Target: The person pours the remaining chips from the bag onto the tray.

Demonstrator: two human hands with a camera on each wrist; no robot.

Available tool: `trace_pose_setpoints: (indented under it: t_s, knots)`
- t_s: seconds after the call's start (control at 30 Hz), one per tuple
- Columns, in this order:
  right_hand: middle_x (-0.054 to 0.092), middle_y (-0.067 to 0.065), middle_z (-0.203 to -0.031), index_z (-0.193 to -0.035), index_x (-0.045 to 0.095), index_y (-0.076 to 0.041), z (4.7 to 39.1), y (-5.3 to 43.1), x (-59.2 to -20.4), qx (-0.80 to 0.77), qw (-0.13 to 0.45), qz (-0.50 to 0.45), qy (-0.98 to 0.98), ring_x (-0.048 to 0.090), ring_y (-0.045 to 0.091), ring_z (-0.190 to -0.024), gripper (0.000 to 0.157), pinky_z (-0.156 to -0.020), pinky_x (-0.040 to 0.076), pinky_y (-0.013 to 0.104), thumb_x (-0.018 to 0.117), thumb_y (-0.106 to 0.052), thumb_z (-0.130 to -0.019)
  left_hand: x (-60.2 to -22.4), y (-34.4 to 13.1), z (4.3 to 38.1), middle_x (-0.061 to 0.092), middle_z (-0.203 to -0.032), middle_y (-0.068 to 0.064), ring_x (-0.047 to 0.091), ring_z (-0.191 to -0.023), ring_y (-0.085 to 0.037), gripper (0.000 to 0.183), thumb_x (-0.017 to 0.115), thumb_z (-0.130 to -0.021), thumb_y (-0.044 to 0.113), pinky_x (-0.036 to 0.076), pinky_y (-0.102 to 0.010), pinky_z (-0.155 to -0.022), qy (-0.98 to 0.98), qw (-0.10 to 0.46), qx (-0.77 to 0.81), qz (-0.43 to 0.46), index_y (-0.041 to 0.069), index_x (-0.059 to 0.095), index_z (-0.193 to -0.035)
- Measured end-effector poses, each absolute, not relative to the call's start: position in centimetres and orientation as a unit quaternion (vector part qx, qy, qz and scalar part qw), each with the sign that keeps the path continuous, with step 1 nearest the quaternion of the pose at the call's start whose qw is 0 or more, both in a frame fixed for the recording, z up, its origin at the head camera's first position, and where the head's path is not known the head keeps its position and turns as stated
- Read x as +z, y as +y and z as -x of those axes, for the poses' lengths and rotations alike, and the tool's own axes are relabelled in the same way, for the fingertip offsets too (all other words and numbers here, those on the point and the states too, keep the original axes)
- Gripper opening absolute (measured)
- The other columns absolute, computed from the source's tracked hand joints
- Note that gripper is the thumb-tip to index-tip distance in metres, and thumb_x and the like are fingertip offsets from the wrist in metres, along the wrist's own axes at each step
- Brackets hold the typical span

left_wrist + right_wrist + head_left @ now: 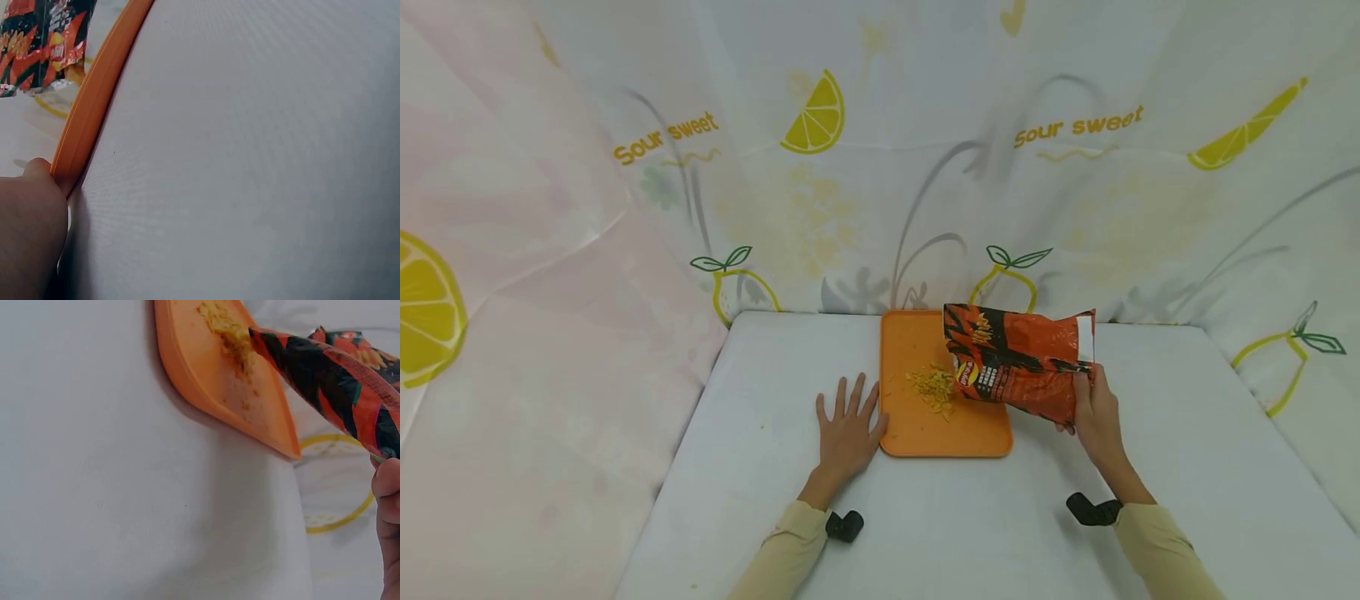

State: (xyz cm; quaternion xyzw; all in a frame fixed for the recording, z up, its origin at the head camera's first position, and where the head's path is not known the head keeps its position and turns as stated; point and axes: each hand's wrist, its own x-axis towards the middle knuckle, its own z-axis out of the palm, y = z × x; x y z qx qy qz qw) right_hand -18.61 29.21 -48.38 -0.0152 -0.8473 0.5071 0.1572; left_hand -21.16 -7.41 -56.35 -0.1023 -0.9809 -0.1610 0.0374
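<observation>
My right hand [1097, 417] grips a red and black snack bag [1037, 358] by its right end. The bag is tilted over an orange tray [902, 433], its left end low above a small heap of yellow crumbs [934, 387]. In the right wrist view the bag [350, 387] points down at the crumbs [231, 337], and the thumb presses on its edge. Fingers spread, my left hand [847, 429] lies flat on the white table with its thumb at the tray's left rim. The left wrist view shows the thumb against that rim [94, 106].
The white table [760, 500] extends around the tray, with a few tiny yellow specks on its left side. A cloth backdrop [880, 167] printed with lemons and "sour sweet" hangs behind. Black wrist devices [845, 526] sit at both sleeves.
</observation>
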Motion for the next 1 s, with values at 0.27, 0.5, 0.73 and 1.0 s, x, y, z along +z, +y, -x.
trace_pose_setpoints:
  t_s: [0.27, 0.5, 0.73, 1.0]
  knots:
    - [0.057, -0.007, -0.062, -0.128, 0.039, -0.004, 18.9, 28.9, -48.3, 0.506, 0.161, 0.013, -0.847, 0.057, 0.022, -0.04, 0.033, -0.04, 0.047, 0.028, 0.029, -0.032, -0.114, -56.6, -7.6, 21.3, 0.026, -0.173, -0.006, 0.018, -0.16, -0.038, 0.061, 0.045, -0.106, 0.049, 0.009, -0.07, -0.122, -0.979, 0.058, -0.161, 0.106, 0.023, 0.038, -0.16]
    - [0.058, -0.005, -0.064, -0.129, 0.039, -0.013, 19.2, 29.0, -48.4, 0.534, 0.161, 0.034, -0.829, 0.058, 0.021, -0.04, 0.027, -0.039, 0.048, 0.029, 0.027, -0.031, -0.114, -57.1, -7.5, 21.4, 0.027, -0.172, -0.005, 0.02, -0.16, -0.037, 0.061, 0.044, -0.106, 0.05, 0.011, -0.07, -0.122, -0.979, 0.07, -0.154, 0.11, 0.025, 0.037, -0.161]
    - [0.058, -0.005, -0.063, -0.128, 0.04, -0.012, 19.1, 29.0, -48.3, 0.52, 0.147, 0.011, -0.841, 0.059, 0.024, -0.041, 0.03, -0.04, 0.049, 0.028, 0.027, -0.035, -0.114, -56.6, -7.5, 21.2, 0.027, -0.172, -0.005, 0.02, -0.161, -0.037, 0.061, 0.045, -0.106, 0.049, 0.012, -0.07, -0.122, -0.981, 0.063, -0.15, 0.11, 0.024, 0.037, -0.161]
    - [0.057, -0.007, -0.059, -0.121, 0.041, -0.016, 19.2, 29.2, -47.6, 0.526, 0.158, 0.01, -0.836, 0.058, 0.024, -0.039, 0.025, -0.039, 0.047, 0.03, 0.027, -0.036, -0.113, -56.1, -7.6, 21.1, 0.023, -0.174, -0.004, 0.016, -0.162, -0.036, 0.061, 0.042, -0.106, 0.051, 0.011, -0.071, -0.123, -0.982, 0.046, -0.149, 0.108, 0.025, 0.035, -0.162]
